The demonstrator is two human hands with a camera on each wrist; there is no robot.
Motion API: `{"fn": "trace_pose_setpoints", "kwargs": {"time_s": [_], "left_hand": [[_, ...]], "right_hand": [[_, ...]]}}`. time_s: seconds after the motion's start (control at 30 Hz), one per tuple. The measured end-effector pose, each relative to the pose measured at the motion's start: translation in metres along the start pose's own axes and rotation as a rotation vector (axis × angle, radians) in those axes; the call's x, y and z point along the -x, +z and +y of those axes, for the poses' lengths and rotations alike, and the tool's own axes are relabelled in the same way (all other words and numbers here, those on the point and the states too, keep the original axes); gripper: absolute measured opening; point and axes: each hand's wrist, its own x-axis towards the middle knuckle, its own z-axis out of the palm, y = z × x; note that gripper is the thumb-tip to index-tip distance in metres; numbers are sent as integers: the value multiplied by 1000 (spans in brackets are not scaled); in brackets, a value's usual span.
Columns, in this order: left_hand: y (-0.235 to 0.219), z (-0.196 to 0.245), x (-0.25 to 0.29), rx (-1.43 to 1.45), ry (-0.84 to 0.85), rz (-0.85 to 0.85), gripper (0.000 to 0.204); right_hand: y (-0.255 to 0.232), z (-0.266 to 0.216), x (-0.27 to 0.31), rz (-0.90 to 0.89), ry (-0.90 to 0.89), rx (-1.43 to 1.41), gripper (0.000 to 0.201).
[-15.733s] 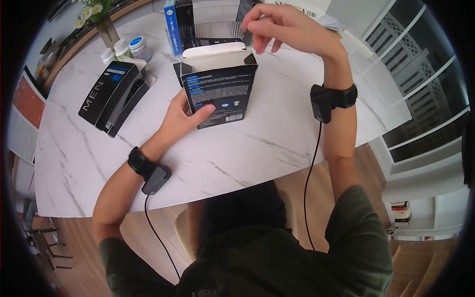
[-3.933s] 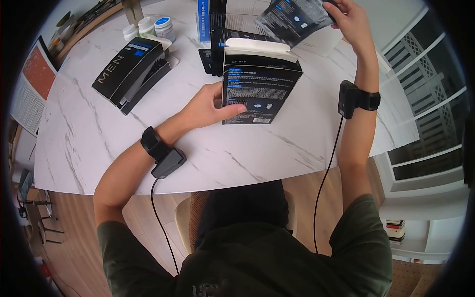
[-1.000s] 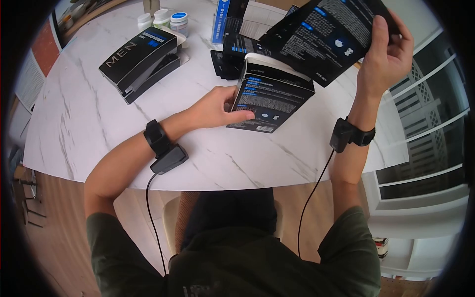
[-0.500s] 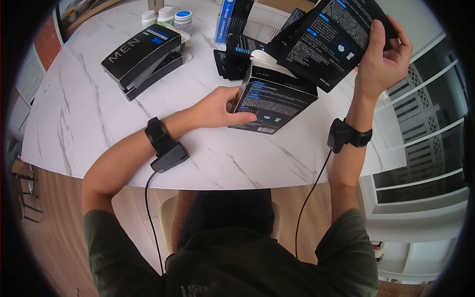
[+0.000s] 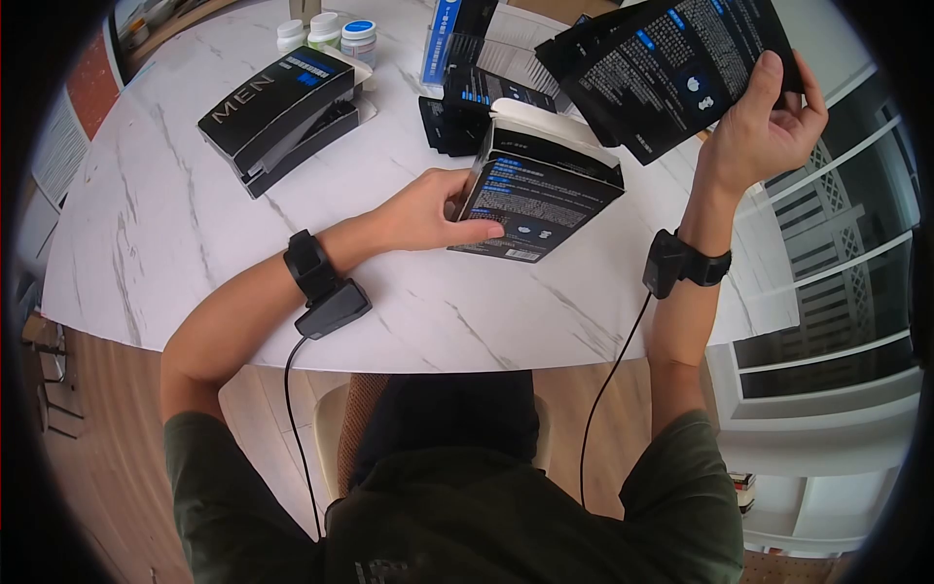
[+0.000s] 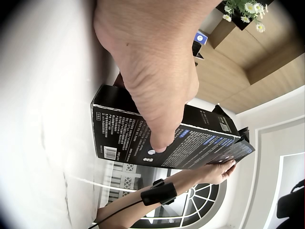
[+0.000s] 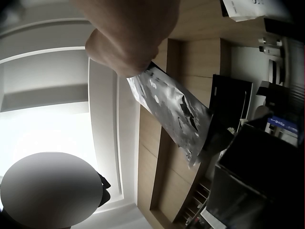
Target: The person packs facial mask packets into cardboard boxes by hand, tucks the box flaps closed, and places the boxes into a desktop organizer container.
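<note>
While the left hand (image 5: 428,216) holds the black box (image 5: 537,202) at the centre of the frame, thumb across its printed face and other fingers mostly hidden behind, the right hand (image 5: 764,138) pinches black pouches (image 5: 681,83) at upper right, thumb in front and fingers bent behind. Gripped by one side only, the slanting pouches could fan apart or slip if that pinch loosens, or catch on the raised white flap (image 5: 553,125) if they sag. Too hard a left squeeze could crease the carton. Farther back on the counter (image 5: 175,209), loose packets (image 5: 455,125) lie at upper centre, near a clear holder (image 5: 501,58); bottles (image 5: 358,45) stand at upper left.
</note>
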Motion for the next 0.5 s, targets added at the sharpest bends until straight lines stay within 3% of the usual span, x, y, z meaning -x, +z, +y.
{"fn": "trace_pose_setpoints", "kwargs": {"time_s": [0.17,0.23,0.5], "left_hand": [[0,1,0,15,-1,0,42],[0,2,0,26,5,-1,42],[0,7,0,16,-13,-7,42]], "right_hand": [[-1,2,2,20,6,-44,25],[-2,2,4,-69,29,102,24],[-4,5,6,-167,53,52,28]]}}
